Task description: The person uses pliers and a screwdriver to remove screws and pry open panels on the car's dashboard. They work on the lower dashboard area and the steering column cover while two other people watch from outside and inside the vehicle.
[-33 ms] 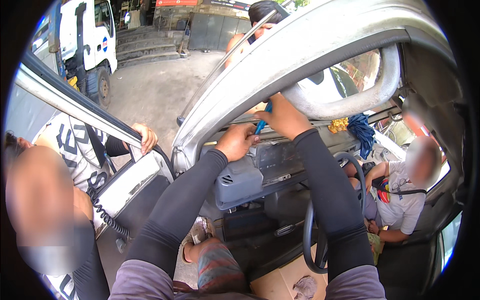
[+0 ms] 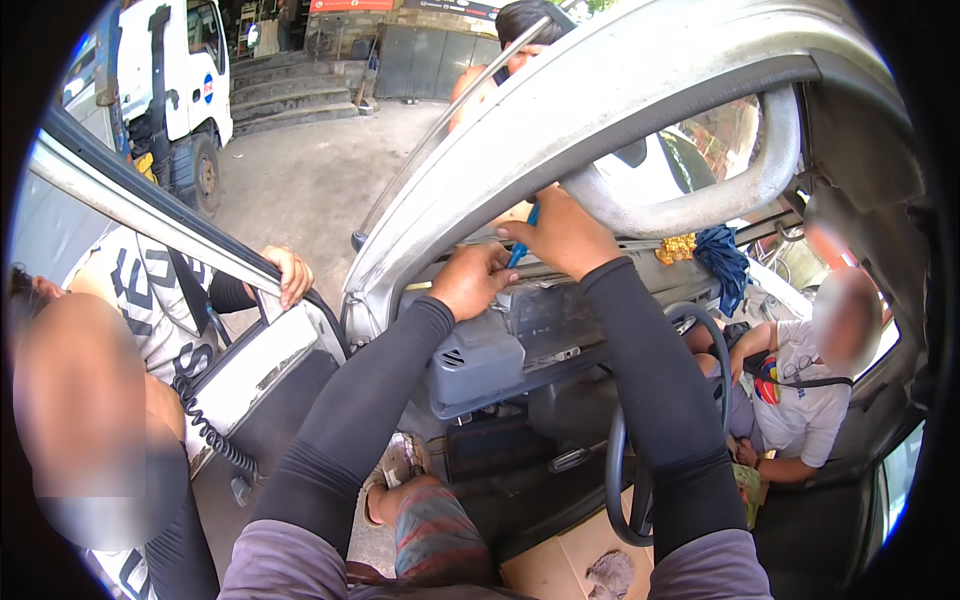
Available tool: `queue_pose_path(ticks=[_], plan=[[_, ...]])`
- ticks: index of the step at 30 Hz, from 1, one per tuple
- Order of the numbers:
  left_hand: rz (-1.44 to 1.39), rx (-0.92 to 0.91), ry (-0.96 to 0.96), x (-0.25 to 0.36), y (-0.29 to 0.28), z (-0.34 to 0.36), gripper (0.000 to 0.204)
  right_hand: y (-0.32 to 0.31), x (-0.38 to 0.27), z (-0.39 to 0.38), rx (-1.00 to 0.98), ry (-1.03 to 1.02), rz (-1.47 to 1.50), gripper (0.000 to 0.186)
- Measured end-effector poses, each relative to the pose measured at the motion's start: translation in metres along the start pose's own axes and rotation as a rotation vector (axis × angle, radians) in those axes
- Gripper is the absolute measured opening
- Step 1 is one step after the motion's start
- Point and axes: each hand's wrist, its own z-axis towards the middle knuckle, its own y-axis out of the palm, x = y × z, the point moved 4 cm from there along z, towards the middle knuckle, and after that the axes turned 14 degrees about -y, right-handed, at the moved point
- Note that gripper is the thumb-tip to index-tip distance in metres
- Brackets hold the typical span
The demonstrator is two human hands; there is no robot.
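Note:
My right hand [image 2: 565,238] is closed around a slim blue tool handle [image 2: 518,250] above the dashboard [image 2: 570,320], at the base of the windshield opening. My left hand [image 2: 470,282] is pinched at the handle's lower end, its fingertips close to the dashboard's far edge. The tool's working end is hidden, so its exact kind cannot be told. Both forearms, in black sleeves, reach over the dashboard, the right one passing beside the steering wheel [image 2: 615,470].
The white windshield pillar [image 2: 450,190] curves close over my hands. A person in a patterned shirt holds the open door [image 2: 270,365] at left. Another person sits at right; a third stands beyond the pillar. Blue cloth [image 2: 722,265] and a gold item [image 2: 677,248] lie on the dashboard.
My right hand and the blue handle have shifted very slightly to the left. Otherwise the scene looks the same.

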Motion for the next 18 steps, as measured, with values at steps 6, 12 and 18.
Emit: queue_pose_path(ticks=[6,12,18], plan=[[0.107,0.048,0.077,0.027,0.001,-0.005,0.019,0.005,0.031,0.001,-0.049,0.035,0.055,0.053],[0.084,-0.108,0.067,-0.003,0.006,0.013,0.018,0.009,0.029,-0.005,0.038,-0.139,-0.095,0.052],[0.128,0.036,0.090,0.021,0.005,-0.004,0.017,0.002,0.032,-0.002,-0.060,0.015,-0.100,0.053]])
